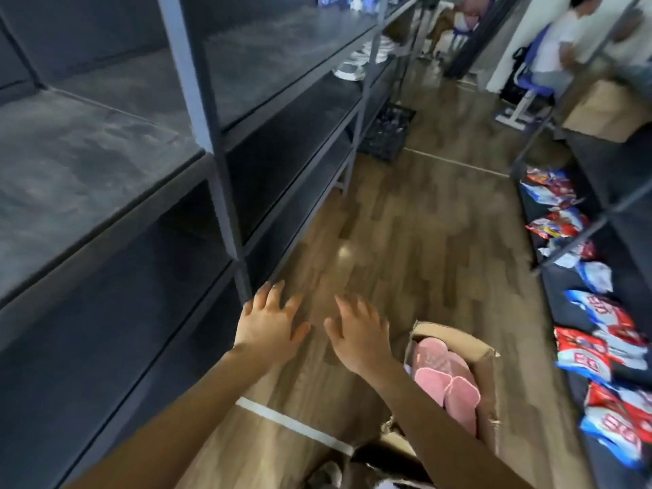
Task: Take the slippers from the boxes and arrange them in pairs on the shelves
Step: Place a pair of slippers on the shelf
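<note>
An open cardboard box (488,361) stands on the wooden floor at the lower right, with pink slippers (444,372) lying inside it. My left hand (270,321) is stretched out with spread fingers, empty, close to the foot of the dark metal shelf unit (106,142) on my left. Just left of the box, my right hand (360,331) also hovers with fingers spread and holds nothing. White slippers (356,61) lie on a far shelf of the same unit. A second box at the bottom edge (381,453) is mostly hidden by my right arm.
A black crate (386,134) stands on the floor farther down the aisle. The right-hand shelves (578,312) carry red, white and blue snack bags (599,351). A person (564,40) sits on a blue chair at the far right. White tape (293,423) crosses the floor.
</note>
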